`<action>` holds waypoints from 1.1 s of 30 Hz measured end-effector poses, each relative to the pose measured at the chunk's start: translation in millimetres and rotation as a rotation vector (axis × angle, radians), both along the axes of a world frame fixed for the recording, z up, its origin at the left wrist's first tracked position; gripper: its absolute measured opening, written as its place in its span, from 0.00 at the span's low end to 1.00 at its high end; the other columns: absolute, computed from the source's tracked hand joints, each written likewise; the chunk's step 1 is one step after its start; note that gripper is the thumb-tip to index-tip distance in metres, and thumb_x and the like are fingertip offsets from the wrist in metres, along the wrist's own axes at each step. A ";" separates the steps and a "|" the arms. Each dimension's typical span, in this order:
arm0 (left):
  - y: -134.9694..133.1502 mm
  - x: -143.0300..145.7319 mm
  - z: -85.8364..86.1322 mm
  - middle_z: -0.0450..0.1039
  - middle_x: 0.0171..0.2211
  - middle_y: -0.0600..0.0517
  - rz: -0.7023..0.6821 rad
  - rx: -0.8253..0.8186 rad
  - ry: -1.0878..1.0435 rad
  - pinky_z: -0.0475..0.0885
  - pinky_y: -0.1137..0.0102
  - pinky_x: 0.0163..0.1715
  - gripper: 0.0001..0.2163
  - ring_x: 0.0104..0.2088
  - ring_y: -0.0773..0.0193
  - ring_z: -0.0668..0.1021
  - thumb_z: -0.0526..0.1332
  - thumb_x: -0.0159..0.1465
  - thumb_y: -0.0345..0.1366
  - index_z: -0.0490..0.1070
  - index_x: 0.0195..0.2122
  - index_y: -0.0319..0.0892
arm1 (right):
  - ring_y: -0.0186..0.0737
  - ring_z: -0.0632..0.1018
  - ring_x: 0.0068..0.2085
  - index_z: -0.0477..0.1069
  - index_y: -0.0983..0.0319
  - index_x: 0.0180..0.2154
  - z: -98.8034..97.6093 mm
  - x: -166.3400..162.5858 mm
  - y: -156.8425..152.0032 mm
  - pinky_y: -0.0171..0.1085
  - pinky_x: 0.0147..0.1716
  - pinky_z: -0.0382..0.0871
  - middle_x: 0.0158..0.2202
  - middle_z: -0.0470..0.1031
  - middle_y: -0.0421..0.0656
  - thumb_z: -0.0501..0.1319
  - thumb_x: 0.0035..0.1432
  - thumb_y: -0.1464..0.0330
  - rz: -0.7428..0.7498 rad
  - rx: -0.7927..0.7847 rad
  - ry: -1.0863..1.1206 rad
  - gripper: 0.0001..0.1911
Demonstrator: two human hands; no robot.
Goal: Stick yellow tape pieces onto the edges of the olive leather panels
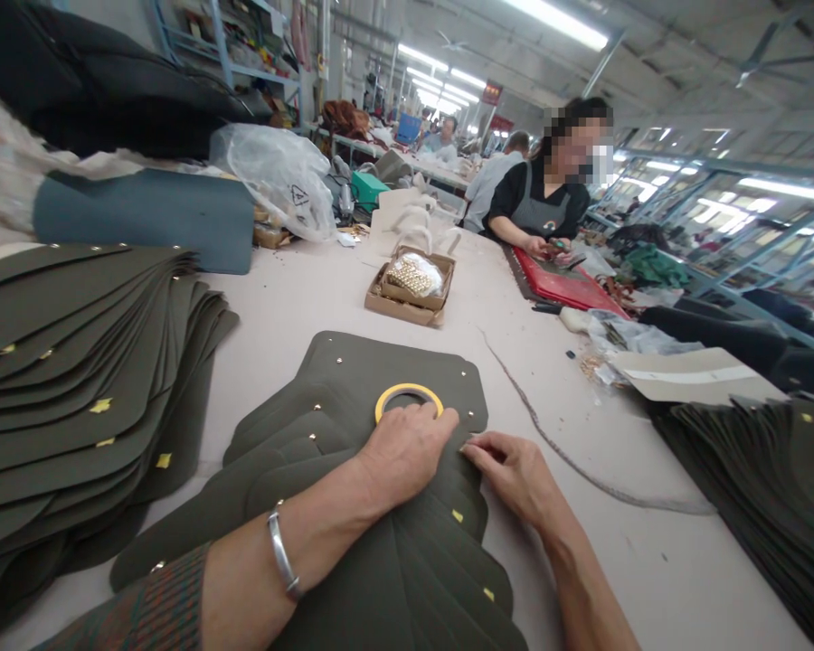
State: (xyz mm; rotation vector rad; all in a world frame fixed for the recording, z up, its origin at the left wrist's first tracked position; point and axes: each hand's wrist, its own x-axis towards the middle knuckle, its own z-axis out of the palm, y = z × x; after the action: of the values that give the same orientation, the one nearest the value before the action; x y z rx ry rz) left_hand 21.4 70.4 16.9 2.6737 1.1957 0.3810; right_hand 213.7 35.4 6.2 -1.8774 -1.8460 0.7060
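My left hand [407, 452], with a silver bangle at its wrist, is closed around the near side of a roll of yellow tape [407, 391]. The roll rests over a fanned stack of dark olive panels [393, 357] dotted with small gold studs. Thumb and forefinger of my right hand [512, 470] are pinched at the right edge of the stack, close to a stud; whatever lies between the fingertips is too small to make out. Small yellow tape pieces [457, 516] stick to some lower panels.
Behind the stack stands a cardboard box [407, 307] of gold studs. More olive panels are piled at left [74, 362] and right [752, 479]. A cord [556, 443] trails over the table. Across it, a co-worker [549, 190] handles something above a red sheet [563, 276].
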 end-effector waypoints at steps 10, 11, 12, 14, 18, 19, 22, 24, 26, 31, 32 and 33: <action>3.2 1.5 -8.9 0.73 0.50 0.45 -0.110 -0.053 -0.260 0.74 0.64 0.47 0.25 0.49 0.58 0.76 0.57 0.66 0.30 0.51 0.62 0.41 | 0.39 0.78 0.38 0.74 0.60 0.43 -5.3 -5.0 0.0 0.38 0.39 0.72 0.40 0.79 0.44 0.59 0.59 0.68 0.148 0.459 0.217 0.10; 3.0 1.9 -8.8 0.73 0.51 0.45 -0.108 -0.061 -0.268 0.74 0.64 0.47 0.24 0.50 0.58 0.76 0.57 0.66 0.30 0.51 0.61 0.41 | 0.38 0.78 0.37 0.74 0.59 0.43 -5.4 -6.1 0.4 0.37 0.38 0.73 0.39 0.78 0.44 0.59 0.59 0.69 0.183 0.500 0.193 0.10; 2.7 2.3 -8.4 0.72 0.51 0.45 -0.107 -0.071 -0.272 0.74 0.64 0.48 0.23 0.50 0.58 0.76 0.58 0.65 0.30 0.52 0.60 0.40 | 0.38 0.78 0.37 0.73 0.59 0.42 -5.4 -7.3 0.9 0.37 0.37 0.73 0.38 0.78 0.44 0.59 0.59 0.70 0.212 0.535 0.174 0.09; 2.2 2.9 -6.8 0.73 0.51 0.45 -0.109 -0.085 -0.281 0.74 0.64 0.47 0.21 0.50 0.58 0.76 0.57 0.66 0.31 0.54 0.58 0.41 | 0.38 0.78 0.37 0.73 0.59 0.41 -5.3 -9.8 1.6 0.36 0.38 0.72 0.37 0.78 0.43 0.58 0.60 0.72 0.252 0.584 0.143 0.08; 2.0 2.8 -4.0 0.75 0.45 0.48 -0.112 -0.136 -0.266 0.74 0.66 0.43 0.13 0.46 0.59 0.78 0.55 0.67 0.31 0.59 0.52 0.42 | 0.36 0.77 0.34 0.73 0.59 0.36 -5.9 -14.6 2.1 0.34 0.35 0.71 0.32 0.77 0.42 0.55 0.61 0.73 0.257 0.641 0.068 0.08; 2.3 2.6 -3.8 0.75 0.43 0.49 -0.115 -0.146 -0.259 0.74 0.66 0.42 0.11 0.45 0.59 0.78 0.55 0.67 0.31 0.60 0.50 0.42 | 0.35 0.77 0.32 0.72 0.60 0.34 -6.4 -15.5 2.0 0.33 0.33 0.70 0.30 0.76 0.41 0.55 0.60 0.74 0.239 0.656 0.049 0.08; 3.9 2.4 -4.2 0.75 0.41 0.50 -0.106 -0.148 -0.245 0.73 0.68 0.41 0.08 0.43 0.60 0.78 0.53 0.67 0.31 0.62 0.47 0.42 | 0.32 0.75 0.27 0.71 0.60 0.30 -7.6 -17.4 1.1 0.31 0.28 0.68 0.26 0.74 0.39 0.56 0.57 0.75 0.182 0.689 0.006 0.07; 5.3 2.7 -4.6 0.74 0.39 0.50 -0.080 -0.136 -0.224 0.72 0.68 0.40 0.06 0.41 0.60 0.78 0.52 0.68 0.31 0.64 0.45 0.42 | 0.32 0.74 0.25 0.71 0.61 0.29 -7.2 -19.1 -0.2 0.31 0.28 0.67 0.24 0.74 0.38 0.57 0.55 0.76 0.152 0.684 -0.002 0.07; 6.2 3.1 -4.4 0.73 0.36 0.51 -0.060 -0.114 -0.192 0.72 0.68 0.37 0.06 0.38 0.61 0.77 0.51 0.68 0.32 0.66 0.41 0.42 | 0.32 0.74 0.25 0.72 0.61 0.28 -5.7 -22.5 -1.6 0.31 0.28 0.67 0.24 0.74 0.38 0.57 0.54 0.75 0.105 0.652 0.011 0.07; 2.1 4.1 -0.6 0.71 0.33 0.52 -0.013 -0.016 -0.191 0.70 0.70 0.33 0.06 0.34 0.62 0.76 0.50 0.67 0.32 0.66 0.37 0.43 | 0.33 0.73 0.20 0.72 0.61 0.26 -3.6 -30.1 1.8 0.32 0.22 0.67 0.19 0.73 0.37 0.59 0.52 0.69 -0.133 0.352 0.369 0.05; 0.6 4.2 0.2 0.71 0.33 0.52 -0.013 0.001 -0.206 0.70 0.70 0.33 0.07 0.33 0.62 0.76 0.50 0.67 0.32 0.66 0.36 0.43 | 0.33 0.73 0.19 0.72 0.62 0.26 -4.5 -28.0 4.6 0.32 0.21 0.67 0.18 0.72 0.37 0.60 0.52 0.68 -0.189 0.287 0.462 0.05; -0.6 4.3 0.9 0.71 0.33 0.52 -0.019 0.013 -0.223 0.70 0.70 0.33 0.07 0.33 0.63 0.75 0.50 0.67 0.32 0.66 0.36 0.43 | 0.33 0.73 0.19 0.72 0.62 0.26 -5.9 -23.9 8.0 0.32 0.20 0.68 0.17 0.72 0.37 0.61 0.51 0.67 -0.252 0.238 0.536 0.06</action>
State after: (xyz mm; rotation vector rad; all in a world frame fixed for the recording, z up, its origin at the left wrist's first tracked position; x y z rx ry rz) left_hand 25.7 69.8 17.8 2.5687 1.1039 0.6662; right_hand 189.8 43.4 0.3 -1.5389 -1.2700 0.7684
